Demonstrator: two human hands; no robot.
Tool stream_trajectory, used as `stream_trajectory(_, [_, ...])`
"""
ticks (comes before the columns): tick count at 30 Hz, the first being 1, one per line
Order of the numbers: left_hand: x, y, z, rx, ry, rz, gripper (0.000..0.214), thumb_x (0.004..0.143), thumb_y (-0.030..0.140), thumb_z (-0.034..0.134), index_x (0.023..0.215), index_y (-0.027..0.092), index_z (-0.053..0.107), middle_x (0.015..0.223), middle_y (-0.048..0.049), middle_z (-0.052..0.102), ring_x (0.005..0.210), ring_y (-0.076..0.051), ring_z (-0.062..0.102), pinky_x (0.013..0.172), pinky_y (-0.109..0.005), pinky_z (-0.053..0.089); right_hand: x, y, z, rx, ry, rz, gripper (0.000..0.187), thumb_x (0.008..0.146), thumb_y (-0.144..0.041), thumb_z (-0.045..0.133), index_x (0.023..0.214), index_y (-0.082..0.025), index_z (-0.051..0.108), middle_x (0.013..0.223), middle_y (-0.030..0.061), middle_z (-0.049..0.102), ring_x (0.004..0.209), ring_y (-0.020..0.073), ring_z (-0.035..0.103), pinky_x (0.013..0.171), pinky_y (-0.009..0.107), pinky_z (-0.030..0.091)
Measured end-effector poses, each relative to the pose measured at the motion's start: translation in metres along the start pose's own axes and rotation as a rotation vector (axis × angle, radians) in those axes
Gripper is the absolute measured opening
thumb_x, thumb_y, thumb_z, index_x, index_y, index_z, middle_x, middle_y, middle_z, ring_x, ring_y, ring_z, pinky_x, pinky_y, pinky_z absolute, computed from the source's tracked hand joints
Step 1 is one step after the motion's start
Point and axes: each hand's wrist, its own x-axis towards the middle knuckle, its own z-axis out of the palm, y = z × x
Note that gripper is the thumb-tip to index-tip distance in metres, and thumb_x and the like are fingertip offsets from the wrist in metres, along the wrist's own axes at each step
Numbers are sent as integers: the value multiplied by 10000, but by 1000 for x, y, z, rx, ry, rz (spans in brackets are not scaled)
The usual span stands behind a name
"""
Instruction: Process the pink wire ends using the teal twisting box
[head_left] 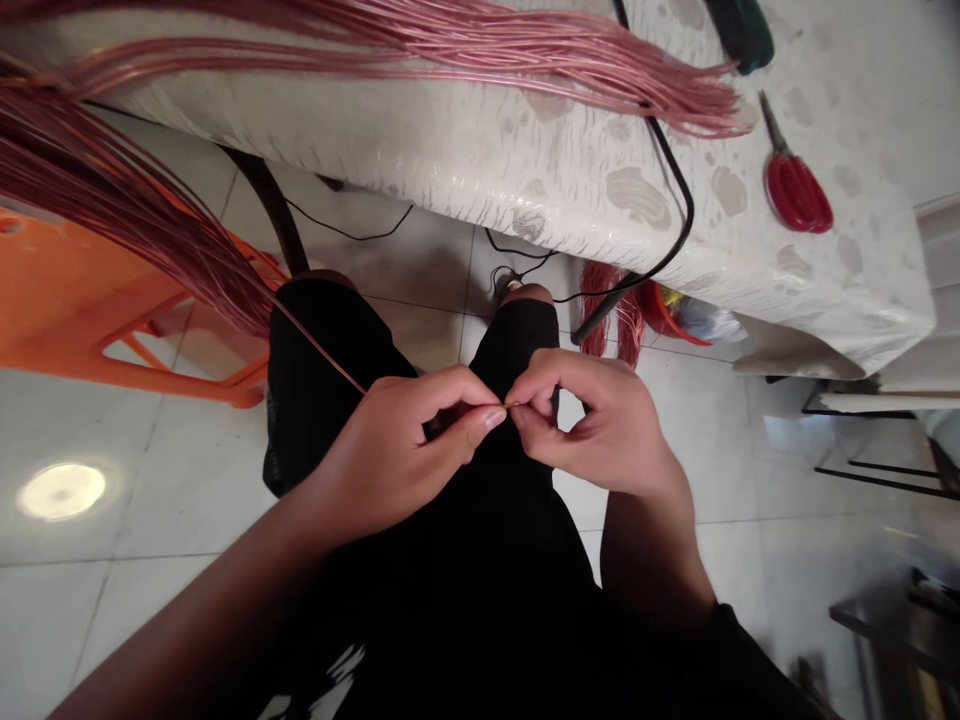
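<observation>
A thin pinkish wire [327,357] runs from a hanging bundle of wires [172,225] at the left into my left hand [420,440]. The thumb and forefinger of that hand pinch it near its end, above my lap. Right against those fingertips, my right hand [592,415] is pinched too, on the wire's short tip. Only a speck of the tip shows between the two hands. Another long bundle of pink wires [525,55] lies across the table [585,175], its cut ends toward the right.
Red-handled scissors [796,190] and a dark green handle [742,35] lie on the table. A black cable [679,180] hangs over its edge. An orange plastic stool [60,300] stands at the left. Under the table are more pink wires [600,310] and a red basin [664,318].
</observation>
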Motion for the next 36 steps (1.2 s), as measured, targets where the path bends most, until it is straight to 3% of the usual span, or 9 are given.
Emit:
stream_trajectory(11, [-1,-2,2,57,-9,29,164,946,249,585,820,210,682,583,84,620,510,-70,557,520,-183,405,-2,-2,0,-88,-8,-9,151,759,-69,611,709,-203,563,610,-75,429,528,59,407,494,208,343])
stream_trajectory(24, [-1,2,5,77,46,43,153,934,233,598,815,202,689,594,78,651,511,-64,580,520,-188,409,-1,2,8,-173,144,-57,167,654,-73,586,675,-216,503,551,-93,406,465,52,338,450,222,276])
stream_trajectory(32, [-2,8,10,38,107,60,150,917,198,603,795,207,691,582,71,665,484,-74,585,470,-196,395,-2,2,9,-72,189,-25,177,646,-73,589,648,-221,492,529,-97,363,458,57,315,433,228,250])
stream_trajectory(36, [-4,9,13,49,133,108,132,912,163,621,813,198,701,590,79,661,495,-56,594,490,-171,409,-2,2,10,109,215,6,192,650,-50,577,648,-221,490,542,-95,347,473,62,302,442,236,245])
